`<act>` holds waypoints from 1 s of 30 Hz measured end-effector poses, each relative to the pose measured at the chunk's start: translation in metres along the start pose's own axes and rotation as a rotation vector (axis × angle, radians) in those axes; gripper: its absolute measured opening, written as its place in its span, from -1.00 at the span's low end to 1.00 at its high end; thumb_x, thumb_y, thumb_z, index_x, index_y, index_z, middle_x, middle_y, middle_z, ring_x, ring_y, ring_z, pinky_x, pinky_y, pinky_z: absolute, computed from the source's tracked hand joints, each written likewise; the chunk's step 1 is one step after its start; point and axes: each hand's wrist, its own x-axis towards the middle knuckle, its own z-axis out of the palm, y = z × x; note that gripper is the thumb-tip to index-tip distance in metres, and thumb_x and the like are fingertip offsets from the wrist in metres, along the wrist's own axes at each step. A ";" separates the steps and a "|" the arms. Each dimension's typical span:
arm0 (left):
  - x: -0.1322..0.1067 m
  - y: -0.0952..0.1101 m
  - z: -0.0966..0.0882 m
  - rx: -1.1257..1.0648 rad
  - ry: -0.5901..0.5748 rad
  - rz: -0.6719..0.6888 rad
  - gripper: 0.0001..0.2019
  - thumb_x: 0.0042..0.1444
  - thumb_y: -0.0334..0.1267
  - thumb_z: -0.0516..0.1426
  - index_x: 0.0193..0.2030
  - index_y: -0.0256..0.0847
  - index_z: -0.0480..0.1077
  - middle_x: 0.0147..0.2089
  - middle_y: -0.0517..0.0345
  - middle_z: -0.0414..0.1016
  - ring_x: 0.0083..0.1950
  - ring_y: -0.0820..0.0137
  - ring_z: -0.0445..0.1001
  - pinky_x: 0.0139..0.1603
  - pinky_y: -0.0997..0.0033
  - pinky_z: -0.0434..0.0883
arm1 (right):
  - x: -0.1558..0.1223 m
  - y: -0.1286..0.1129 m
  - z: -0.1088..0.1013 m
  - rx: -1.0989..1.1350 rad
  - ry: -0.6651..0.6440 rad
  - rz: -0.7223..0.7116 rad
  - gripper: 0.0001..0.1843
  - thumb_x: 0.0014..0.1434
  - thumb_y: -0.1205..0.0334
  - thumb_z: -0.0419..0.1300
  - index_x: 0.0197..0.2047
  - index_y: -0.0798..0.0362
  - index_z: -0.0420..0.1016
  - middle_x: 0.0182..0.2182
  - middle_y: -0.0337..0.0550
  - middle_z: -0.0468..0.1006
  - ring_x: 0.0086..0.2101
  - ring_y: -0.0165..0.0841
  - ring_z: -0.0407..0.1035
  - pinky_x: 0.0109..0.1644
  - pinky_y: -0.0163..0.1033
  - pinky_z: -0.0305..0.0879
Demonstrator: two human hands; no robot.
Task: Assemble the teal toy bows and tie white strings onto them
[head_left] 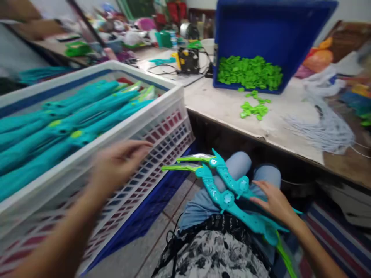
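Observation:
Two teal plastic toy pieces (224,189) with green blade-like tips lie across my lap. My right hand (275,202) rests on them with fingers stretched out flat. My left hand (118,164) is blurred by motion and hovers open beside the side wall of a white lattice crate (162,127), holding nothing. The crate is filled with several more teal toy pieces (58,131) laid in rows.
A blue bin (261,34) tilted on the worktable (226,108) holds many small green parts (249,73), with a few spilled in front. White cords (324,123) lie at the right. Cluttered tables and another person's arm (34,27) are at the back left.

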 end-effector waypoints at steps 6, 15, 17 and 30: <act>0.060 0.086 0.207 -0.283 -0.460 0.513 -0.76 0.13 -0.25 0.16 -0.07 -0.22 0.48 0.06 -0.08 0.49 0.09 0.23 0.45 0.11 0.24 0.41 | -0.029 0.004 0.025 -0.087 -0.171 0.088 -0.38 0.15 0.33 0.17 0.28 -0.05 0.21 -0.11 -0.03 0.51 -0.13 -0.17 0.41 -0.04 -0.05 0.32; 0.253 0.098 0.292 0.080 -0.213 -0.085 -0.48 0.12 -0.12 0.17 0.15 -0.42 0.33 0.06 -0.34 0.37 0.15 -0.03 0.32 0.14 0.07 0.29 | 0.015 0.063 -0.004 -0.014 -0.085 0.083 -0.56 0.09 0.29 0.28 0.07 -0.02 0.47 -0.13 -0.03 0.52 -0.09 -0.15 0.35 0.09 0.03 0.27; 0.270 0.096 0.301 0.117 -0.325 -0.074 -0.51 0.11 -0.10 0.17 0.11 -0.38 0.38 0.04 -0.30 0.39 0.11 -0.01 0.37 0.09 0.13 0.33 | 0.025 0.067 -0.013 0.062 -0.080 0.096 -0.60 0.11 0.22 0.27 0.06 0.00 0.48 -0.09 -0.03 0.53 -0.07 -0.17 0.38 0.07 -0.05 0.31; 0.221 0.127 0.335 -0.198 -0.461 0.552 -0.66 0.11 -0.24 0.14 0.04 -0.24 0.45 -0.20 0.04 0.42 -0.19 0.32 0.46 -0.12 0.39 0.39 | 0.181 0.091 -0.054 0.350 0.603 0.343 -0.69 0.11 0.28 0.21 -0.05 0.07 0.54 -0.16 -0.06 0.59 -0.19 -0.28 0.48 -0.04 -0.20 0.39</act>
